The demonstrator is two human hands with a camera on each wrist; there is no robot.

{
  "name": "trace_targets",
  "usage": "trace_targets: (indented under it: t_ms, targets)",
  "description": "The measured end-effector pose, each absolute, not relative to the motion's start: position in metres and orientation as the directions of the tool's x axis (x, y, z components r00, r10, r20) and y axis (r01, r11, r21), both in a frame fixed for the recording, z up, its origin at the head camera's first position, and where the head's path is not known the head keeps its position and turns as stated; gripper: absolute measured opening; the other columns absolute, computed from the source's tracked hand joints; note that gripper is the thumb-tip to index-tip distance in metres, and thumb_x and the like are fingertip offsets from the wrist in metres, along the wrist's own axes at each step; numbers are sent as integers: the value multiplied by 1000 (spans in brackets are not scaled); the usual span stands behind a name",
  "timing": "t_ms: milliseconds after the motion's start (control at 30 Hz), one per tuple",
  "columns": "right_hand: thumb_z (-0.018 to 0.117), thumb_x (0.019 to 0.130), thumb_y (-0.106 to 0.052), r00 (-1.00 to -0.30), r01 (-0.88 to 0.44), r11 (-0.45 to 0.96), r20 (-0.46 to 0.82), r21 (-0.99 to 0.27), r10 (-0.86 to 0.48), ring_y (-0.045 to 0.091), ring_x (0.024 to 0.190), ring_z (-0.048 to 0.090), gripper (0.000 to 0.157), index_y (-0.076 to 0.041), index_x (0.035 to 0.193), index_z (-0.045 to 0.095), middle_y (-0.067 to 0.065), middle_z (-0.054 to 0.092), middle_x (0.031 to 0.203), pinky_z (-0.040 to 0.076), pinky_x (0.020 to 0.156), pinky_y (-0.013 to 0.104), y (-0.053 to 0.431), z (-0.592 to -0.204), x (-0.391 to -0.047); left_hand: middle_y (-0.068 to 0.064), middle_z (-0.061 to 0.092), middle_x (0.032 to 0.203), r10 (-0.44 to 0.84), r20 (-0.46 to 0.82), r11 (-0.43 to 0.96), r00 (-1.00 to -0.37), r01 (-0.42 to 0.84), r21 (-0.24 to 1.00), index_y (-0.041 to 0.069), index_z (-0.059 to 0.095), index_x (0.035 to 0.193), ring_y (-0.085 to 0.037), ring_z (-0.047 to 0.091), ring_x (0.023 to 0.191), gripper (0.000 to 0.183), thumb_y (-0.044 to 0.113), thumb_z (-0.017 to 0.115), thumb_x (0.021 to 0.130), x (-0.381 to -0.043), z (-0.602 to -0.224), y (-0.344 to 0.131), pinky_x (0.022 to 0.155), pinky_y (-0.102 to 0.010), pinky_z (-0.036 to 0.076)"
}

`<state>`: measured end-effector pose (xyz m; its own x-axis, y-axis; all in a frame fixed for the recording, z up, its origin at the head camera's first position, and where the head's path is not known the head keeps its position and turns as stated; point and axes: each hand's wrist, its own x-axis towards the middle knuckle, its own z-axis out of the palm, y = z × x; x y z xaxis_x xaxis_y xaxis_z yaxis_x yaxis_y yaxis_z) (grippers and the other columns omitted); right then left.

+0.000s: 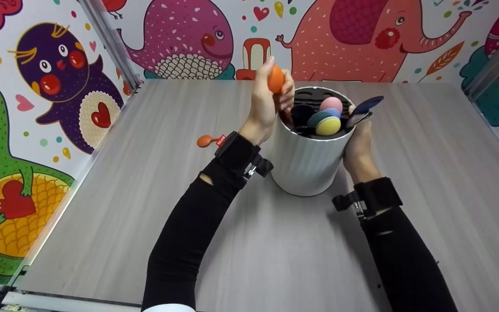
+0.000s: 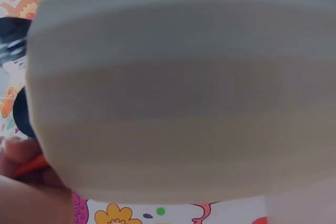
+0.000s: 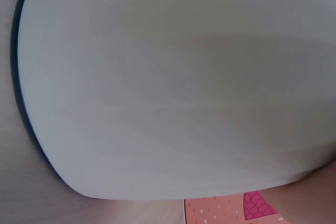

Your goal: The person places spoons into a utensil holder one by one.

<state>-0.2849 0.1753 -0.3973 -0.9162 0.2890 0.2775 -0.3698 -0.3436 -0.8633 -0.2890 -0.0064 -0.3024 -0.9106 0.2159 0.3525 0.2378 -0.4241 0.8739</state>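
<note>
My left hand (image 1: pixel 263 99) grips an orange utensil (image 1: pixel 276 79) at the left rim of a white ribbed utensil holder (image 1: pixel 308 160); its lower part is hidden by the hand and the holder. My right hand (image 1: pixel 359 145) holds the holder's right side near the rim. Inside the holder's dark slotted top, round pink (image 1: pixel 331 104) and yellow (image 1: pixel 328 126) utensil ends stand with blue and teal ones. A dark blue utensil (image 1: pixel 366 105) leans out to the right. Both wrist views are mostly filled by the holder's pale wall (image 2: pixel 178 87).
A small orange spoon (image 1: pixel 205 141) with a red tag lies on the wood-grain table (image 1: pixel 145 225), left of the holder. Panels printed with cartoon animals (image 1: pixel 189 39) close off the back and sides. A metal-edged frame (image 1: pixel 111 39) runs up the back left corner.
</note>
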Motion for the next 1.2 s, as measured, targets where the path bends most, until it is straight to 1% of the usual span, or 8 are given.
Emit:
trace_targets:
  t_ms: [133,233,467,667,800,1000,1100,1200]
  targets:
    - [38,103,-27,-918,-368,-352,278,-861,282,14,106,58,40,-9,112,72,2,68,110,43,103,27,175,-397,-285,-1,37,59,208,418,-327,-884,340,882,13,42,62,-18,36,54,51,35,21,103,-292,-311,-4,54,-30,34]
    - [34,102,-24,-924,-355,-361,266,-862,273,13,105,57,40,-9,111,71,2,66,110,42,103,27,175,-396,-285,-2,42,61,201,476,-253,-856,424,869,11,46,64,-19,40,58,49,28,22,103,-294,-317,-3,59,-29,36]
    - [39,102,-27,-926,-342,-359,247,-868,286,12,102,57,36,-9,107,71,2,65,107,44,99,25,177,-395,-284,0,45,66,173,586,-98,-792,578,810,8,52,69,-15,44,62,39,15,30,100,-297,-325,2,64,-24,38]
    - [41,104,-29,-923,-354,-345,265,-869,278,14,102,60,38,-7,109,72,3,68,108,45,99,27,178,-397,-284,1,44,69,181,638,14,-748,651,759,7,52,75,-12,43,67,36,18,31,102,-299,-331,2,66,-23,34]
    - [41,103,-30,-920,-355,-329,264,-875,289,13,103,60,37,-9,109,71,1,68,108,45,99,27,177,-397,-285,0,44,74,266,652,58,-710,687,725,4,53,82,-13,43,72,35,21,31,104,-298,-334,0,68,-24,33]
    - [39,103,-29,-922,-357,-349,267,-867,280,14,104,60,38,-9,110,71,2,69,108,45,100,27,176,-396,-285,-5,55,86,376,648,188,-662,740,646,2,58,88,-15,48,85,29,20,39,101,-298,-338,-7,79,-26,37]
    - [40,104,-29,-923,-356,-349,270,-867,273,14,104,61,39,-8,111,72,2,69,109,45,100,27,176,-396,-284,-7,56,88,394,650,225,-650,754,617,1,59,88,-18,49,89,32,20,37,103,-297,-340,-9,84,-28,37]
    - [42,104,-29,-927,-352,-371,263,-859,268,14,102,61,39,-6,111,72,3,70,107,46,98,27,177,-397,-284,-6,55,86,398,649,245,-648,757,606,2,59,87,-19,48,89,35,20,34,104,-296,-342,-9,84,-28,35]
